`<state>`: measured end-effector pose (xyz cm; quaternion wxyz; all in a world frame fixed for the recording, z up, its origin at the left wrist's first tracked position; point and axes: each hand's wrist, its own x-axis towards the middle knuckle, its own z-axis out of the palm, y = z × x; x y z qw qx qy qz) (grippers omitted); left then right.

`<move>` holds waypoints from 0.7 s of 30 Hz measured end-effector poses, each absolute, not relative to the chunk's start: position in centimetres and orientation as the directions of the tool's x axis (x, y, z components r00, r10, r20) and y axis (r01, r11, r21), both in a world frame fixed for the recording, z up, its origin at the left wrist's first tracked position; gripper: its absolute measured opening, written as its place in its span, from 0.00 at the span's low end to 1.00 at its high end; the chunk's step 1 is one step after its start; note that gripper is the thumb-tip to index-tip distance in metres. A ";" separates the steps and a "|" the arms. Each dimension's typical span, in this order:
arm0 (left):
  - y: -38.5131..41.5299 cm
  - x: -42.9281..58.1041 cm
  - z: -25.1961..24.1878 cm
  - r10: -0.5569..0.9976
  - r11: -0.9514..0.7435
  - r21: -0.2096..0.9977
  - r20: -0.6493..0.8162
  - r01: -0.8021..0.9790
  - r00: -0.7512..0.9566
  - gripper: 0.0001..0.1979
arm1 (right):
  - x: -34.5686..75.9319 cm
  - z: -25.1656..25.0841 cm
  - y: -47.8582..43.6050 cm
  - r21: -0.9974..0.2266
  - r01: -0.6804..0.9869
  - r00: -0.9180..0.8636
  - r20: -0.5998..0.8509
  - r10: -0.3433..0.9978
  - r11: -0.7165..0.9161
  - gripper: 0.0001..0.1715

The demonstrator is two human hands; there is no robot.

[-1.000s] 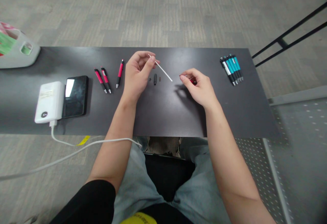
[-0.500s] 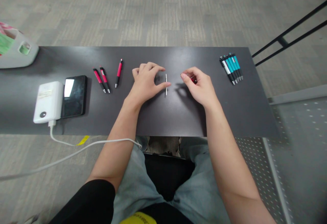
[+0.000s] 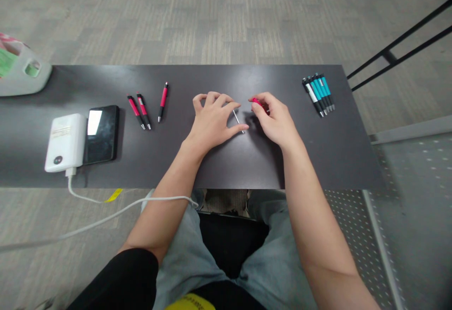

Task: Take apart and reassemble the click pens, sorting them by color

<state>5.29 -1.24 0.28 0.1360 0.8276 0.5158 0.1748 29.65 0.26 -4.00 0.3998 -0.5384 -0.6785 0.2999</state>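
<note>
Over the middle of the dark table, my left hand has its thumb and fingers spread. A thin silver pen refill lies slanted in the gap between thumb and forefinger, its lower end by the thumb tip; whether the fingers touch it is unclear. To the right, my right hand is closed in a pinch on a red pen barrel. Only the red end of that barrel shows; the fingers hide the rest. Left of my left hand lies a red and black pen.
Two more red pens lie farther left, near a black phone and a white power bank. Its white cable crosses my left forearm. Several teal pens and a white one lie at right. A white plastic container stands far left.
My left hand has moved right, and the refill has shifted right and turned from upright to slanted. My right hand has turned slightly, so more of the red barrel shows.
</note>
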 end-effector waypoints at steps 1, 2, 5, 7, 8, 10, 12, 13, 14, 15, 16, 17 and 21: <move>-1.2 5.3 0.2 0.902 -0.429 0.404 0.142 0.808 0.408 0.21 | 29.7 -3.9 0.2 -0.840 0.486 -0.103 0.217 0.971 0.239 0.18; -1.2 5.2 0.1 0.903 -0.425 0.403 0.136 0.810 0.406 0.20 | 29.7 -3.8 0.1 -0.842 0.483 -0.106 0.214 0.971 0.238 0.20; -0.8 4.5 -0.2 0.911 -0.409 0.412 0.131 0.814 0.392 0.17 | 29.9 -3.6 0.1 -0.830 0.502 -0.099 0.222 0.970 0.241 0.22; -0.5 4.0 -0.4 0.913 -0.402 0.421 0.122 0.813 0.388 0.16 | 30.0 -3.6 0.1 -0.812 0.528 -0.089 0.239 0.967 0.249 0.19; -0.4 3.7 -0.4 0.914 -0.401 0.427 0.119 0.811 0.389 0.17 | 30.0 -3.6 0.1 -0.805 0.538 -0.087 0.243 0.966 0.251 0.18; -0.1 3.1 -0.6 0.912 -0.403 0.443 0.125 0.801 0.390 0.17 | 30.1 -3.5 0.1 -0.803 0.542 -0.091 0.236 0.967 0.247 0.14; 0.1 2.6 -0.8 0.911 -0.406 0.462 0.142 0.788 0.386 0.18 | 30.1 -3.2 0.0 -0.815 0.533 -0.091 0.212 0.973 0.227 0.10; 0.2 2.3 -0.9 0.912 -0.406 0.471 0.148 0.783 0.383 0.18 | 30.1 -3.1 -0.1 -0.822 0.527 -0.089 0.198 0.976 0.215 0.09; 0.3 2.1 -0.9 0.913 -0.404 0.478 0.150 0.780 0.380 0.19 | 30.1 -2.9 -0.2 -0.827 0.523 -0.089 0.186 0.978 0.205 0.07; 0.4 1.9 -1.0 0.914 -0.401 0.486 0.149 0.777 0.378 0.19 | 30.1 -2.7 -0.3 -0.830 0.521 -0.089 0.179 0.980 0.199 0.07; 0.5 1.7 -1.0 0.915 -0.397 0.492 0.146 0.775 0.376 0.19 | 30.0 -2.5 -0.4 -0.830 0.522 -0.091 0.178 0.980 0.199 0.07; 0.6 1.5 -1.0 0.916 -0.393 0.498 0.144 0.773 0.374 0.19 | 30.0 -2.4 -0.5 -0.828 0.523 -0.095 0.177 0.980 0.200 0.07; 0.6 1.4 -0.7 0.920 -0.382 0.504 0.131 0.775 0.369 0.18 | 29.4 -2.2 -0.6 -0.814 0.542 -0.100 0.185 0.978 0.210 0.08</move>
